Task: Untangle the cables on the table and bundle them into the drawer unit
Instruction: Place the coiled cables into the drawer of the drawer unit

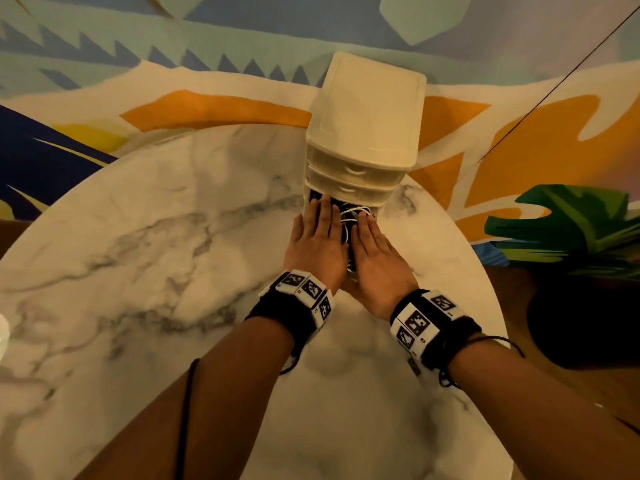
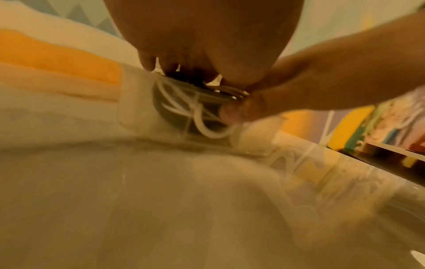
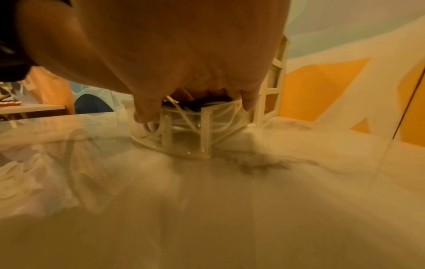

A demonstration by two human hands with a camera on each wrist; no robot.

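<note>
A cream drawer unit (image 1: pixel 367 109) stands at the far edge of the round marble table (image 1: pixel 156 244). Its two upper drawers are closed and its clear bottom drawer (image 3: pixel 186 142) is pulled out toward me. Black and white cables (image 1: pixel 350 216) fill that drawer, and white loops (image 2: pixel 207 127) show through its clear wall. My left hand (image 1: pixel 317 237) lies flat on the left side of the cable pile, fingers straight and pointing at the unit. My right hand (image 1: pixel 375 247) presses flat on the right side in the same way. Most of the pile is hidden under both palms.
A green leafy plant (image 1: pixel 571 230) in a dark pot (image 1: pixel 581 323) stands off the table's right edge. A painted wall rises right behind the unit. Bare marble spreads to the left and toward me.
</note>
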